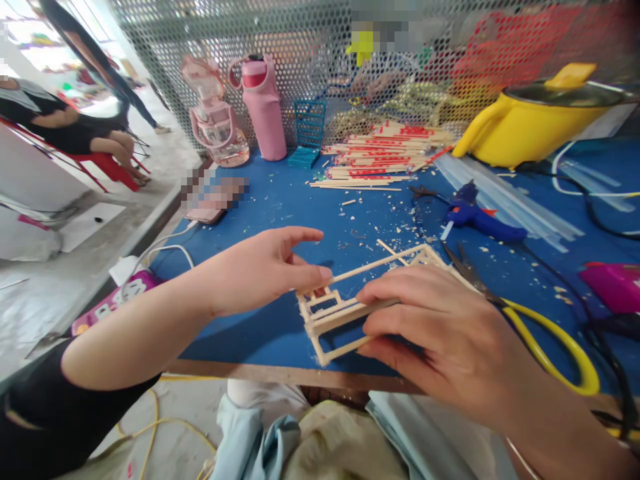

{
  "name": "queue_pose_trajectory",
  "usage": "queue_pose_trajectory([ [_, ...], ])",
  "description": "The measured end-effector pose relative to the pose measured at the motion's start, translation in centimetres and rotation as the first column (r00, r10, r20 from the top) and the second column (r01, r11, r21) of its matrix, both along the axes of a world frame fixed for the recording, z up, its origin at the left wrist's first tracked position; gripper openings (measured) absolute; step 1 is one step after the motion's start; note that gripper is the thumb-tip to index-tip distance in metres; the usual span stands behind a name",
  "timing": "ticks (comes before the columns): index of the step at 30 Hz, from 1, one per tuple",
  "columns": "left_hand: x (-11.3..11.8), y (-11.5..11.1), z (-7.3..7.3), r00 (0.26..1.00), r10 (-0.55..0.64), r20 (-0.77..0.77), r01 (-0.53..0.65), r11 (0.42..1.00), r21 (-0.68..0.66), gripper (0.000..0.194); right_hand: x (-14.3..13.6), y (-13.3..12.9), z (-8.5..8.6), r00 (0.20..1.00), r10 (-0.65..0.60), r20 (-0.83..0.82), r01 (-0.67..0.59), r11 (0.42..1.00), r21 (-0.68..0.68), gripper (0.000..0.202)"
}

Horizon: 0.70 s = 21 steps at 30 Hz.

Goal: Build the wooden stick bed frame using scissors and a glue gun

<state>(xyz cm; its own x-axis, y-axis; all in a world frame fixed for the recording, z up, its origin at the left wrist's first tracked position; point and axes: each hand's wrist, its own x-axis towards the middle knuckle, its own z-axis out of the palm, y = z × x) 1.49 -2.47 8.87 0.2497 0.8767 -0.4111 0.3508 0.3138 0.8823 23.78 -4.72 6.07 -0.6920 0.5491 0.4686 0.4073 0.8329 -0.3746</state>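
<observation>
A small rectangular frame (320, 327) built of thin wooden sticks is tilted over the blue tabletop near its front edge. My right hand (435, 327) grips its long side, with the thumb below and the fingers above. At the frame's left end, my left hand (280, 263) pinches the upper corner between thumb and curled fingers, while its index finger points out to the right. Short stick pieces form a small stepped shape inside that corner. My right hand covers much of the frame's right part. Yellow-handled pliers (550, 340) lie just right of my right hand.
Behind lie bundled sticks (385, 153), a blue glue gun (480, 217) and clear glue sticks (515, 200). A yellow pot (535, 123), pink bottle (265, 110), clear bottle (220, 130) and teal stand (306, 137) line the mesh panel. A phone (217, 200) is left; a seated person (60, 127) is beyond.
</observation>
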Motion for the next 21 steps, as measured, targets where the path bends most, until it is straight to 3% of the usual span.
queue_pose_trajectory([
  [9,0.0,0.2,-0.3,0.997,-0.040,0.062,0.045,0.996,-0.080,0.083,0.0,-0.1,0.0,1.000,0.007,-0.010,-0.008,1.000,-0.017,0.002],
  [14,-0.2,0.4,0.0,0.998,-0.025,0.051,0.029,0.997,-0.066,0.068,0.1,0.0,-0.1,1.000,-0.001,-0.023,0.001,1.000,-0.004,0.002],
  [18,-1.2,-0.6,-0.6,0.994,0.100,-0.045,-0.092,0.984,0.151,0.055,-0.1,0.0,-0.2,1.000,0.000,-0.030,0.001,1.000,0.025,0.004],
  [21,-1.6,-3.3,-2.1,0.961,0.247,-0.125,-0.189,0.915,0.356,0.058,0.1,-0.3,-0.2,1.000,0.000,-0.026,0.001,0.999,0.038,0.013],
])
